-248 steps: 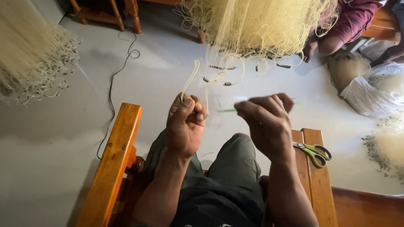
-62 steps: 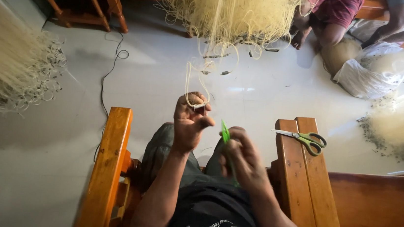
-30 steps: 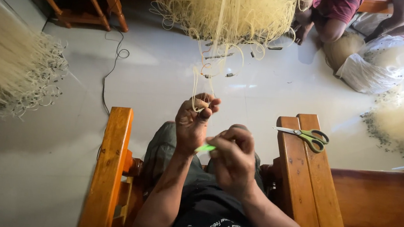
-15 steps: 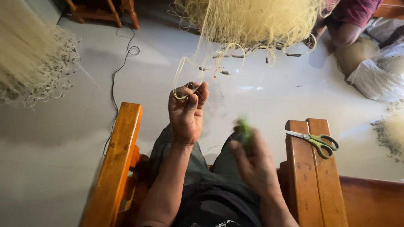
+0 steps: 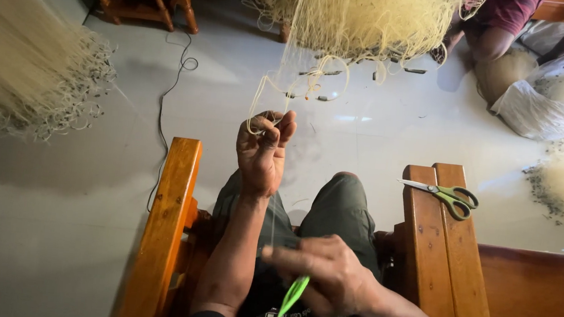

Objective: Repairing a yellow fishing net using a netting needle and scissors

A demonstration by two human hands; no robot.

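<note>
1. Grey, smooth floor point(image 5: 48, 225) spreads under a wooden armchair; the person sits between its two orange-brown armrests point(image 5: 164, 223), knees pointing toward a hanging mass of pale yellow netting point(image 5: 371, 15).
2. Raised in front of the knees, the left hand point(image 5: 264, 146) is closed, fingertips pinched on a loop of pale line point(image 5: 260, 101) that runs up to the netting, apparently to keep that strand taut and apart from the rest.
3. Low against the lap, the right hand point(image 5: 326, 273) is closed around a bright green netting needle point(image 5: 293, 295), its tip pointing down toward the shirt; a thin line seems to run between the two hands, though it is too faint to be sure.
4. Green-handled scissors point(image 5: 445, 195) lie on the right armrest, near its front end, within easy reach.
5. More netting bundles hang at the left edge and lie at the right edge of the floor; a cable point(image 5: 168, 85) trails across it.
6. Another person point(image 5: 498, 21) sits at the top right beside a white bag point(image 5: 557, 95).
</note>
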